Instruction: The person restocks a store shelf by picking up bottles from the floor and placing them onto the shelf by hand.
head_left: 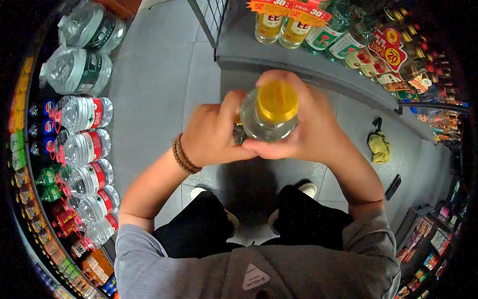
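Note:
A clear glass bottle [271,132] with a yellow cap [279,101] is held up in front of my chest, its cap towards the camera. My right hand [312,122] is wrapped round its right side, thumb across the near side. My left hand [216,132], with a brown beaded bracelet [184,153] at the wrist, is closed against the left side. Between my left fingers and the bottle a small glassy patch [240,134] shows. I cannot tell whether it belongs to this bottle or to a second one. The bottle's lower part is hidden.
Ahead on the right, a grey shelf [294,62] bears several similar bottles [269,27] with price tags. Large water bottles [84,112] line the left side. A yellow-green cloth item [379,147] and a dark flat object [393,187] lie on the tiled floor [149,79].

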A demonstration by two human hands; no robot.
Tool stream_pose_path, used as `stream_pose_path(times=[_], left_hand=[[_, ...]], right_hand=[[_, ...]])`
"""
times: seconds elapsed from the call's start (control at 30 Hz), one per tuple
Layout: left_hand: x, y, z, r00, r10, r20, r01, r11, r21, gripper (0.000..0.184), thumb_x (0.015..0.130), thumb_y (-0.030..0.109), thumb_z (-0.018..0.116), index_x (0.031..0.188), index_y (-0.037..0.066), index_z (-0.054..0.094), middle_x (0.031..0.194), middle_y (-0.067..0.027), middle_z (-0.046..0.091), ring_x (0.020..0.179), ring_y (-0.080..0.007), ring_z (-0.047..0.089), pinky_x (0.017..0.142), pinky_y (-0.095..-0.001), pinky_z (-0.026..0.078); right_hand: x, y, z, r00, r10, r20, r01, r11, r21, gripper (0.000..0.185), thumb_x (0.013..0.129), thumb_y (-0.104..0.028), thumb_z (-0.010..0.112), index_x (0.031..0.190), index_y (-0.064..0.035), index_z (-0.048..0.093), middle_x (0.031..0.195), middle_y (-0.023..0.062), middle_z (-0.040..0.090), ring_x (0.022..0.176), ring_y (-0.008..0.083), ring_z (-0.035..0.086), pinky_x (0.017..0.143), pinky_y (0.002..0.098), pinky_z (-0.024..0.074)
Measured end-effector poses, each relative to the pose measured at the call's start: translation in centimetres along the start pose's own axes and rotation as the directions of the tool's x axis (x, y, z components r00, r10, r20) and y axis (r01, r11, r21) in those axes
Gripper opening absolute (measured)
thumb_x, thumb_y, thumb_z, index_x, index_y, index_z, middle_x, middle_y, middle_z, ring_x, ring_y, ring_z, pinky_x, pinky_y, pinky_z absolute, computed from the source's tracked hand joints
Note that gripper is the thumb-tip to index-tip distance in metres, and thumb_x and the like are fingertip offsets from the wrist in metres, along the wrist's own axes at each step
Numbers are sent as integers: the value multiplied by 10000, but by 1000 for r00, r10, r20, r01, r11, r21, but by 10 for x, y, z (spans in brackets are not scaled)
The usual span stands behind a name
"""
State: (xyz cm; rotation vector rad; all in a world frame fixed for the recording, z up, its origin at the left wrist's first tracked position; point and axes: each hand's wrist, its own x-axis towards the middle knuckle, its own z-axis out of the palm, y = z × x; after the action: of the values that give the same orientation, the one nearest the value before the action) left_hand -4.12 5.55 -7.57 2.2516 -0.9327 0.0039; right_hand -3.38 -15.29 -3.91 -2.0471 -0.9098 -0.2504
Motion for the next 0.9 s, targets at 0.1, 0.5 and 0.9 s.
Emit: stream_pose_path(times=[0.1,0.5,0.9], left_hand=[[-2,5,7,1000,-18,4,18,956,-293,764,703,345,755,1249,-10,357,834,-159,645,736,-356,649,608,-387,518],[-19,9,30,954,-17,300,266,514,-816,778,738,229,702,1365,34,286,1276,-79,483,1188,-179,463,1005,-350,363],[-25,4,51,933,2,359,355,-152,-922,865,729,335,736,1396,47,266,1325,-80,448,1230,-192,439,1030,-363,350]], right_hand=[[1,-9,0,966,258,8,-257,960,116,659,589,-273,851,1112,-37,527,967,117,630,855,230,645,758,326,500],[-2,-30,-3,875,466,131,-450,883,-130,597,645,-388,773,1045,-17,530,694,117,644,595,300,654,544,347,512],[-8,-35,0,896,441,42,-439,897,-60,646,623,-431,811,1021,0,539,617,91,614,520,226,634,484,314,484]])
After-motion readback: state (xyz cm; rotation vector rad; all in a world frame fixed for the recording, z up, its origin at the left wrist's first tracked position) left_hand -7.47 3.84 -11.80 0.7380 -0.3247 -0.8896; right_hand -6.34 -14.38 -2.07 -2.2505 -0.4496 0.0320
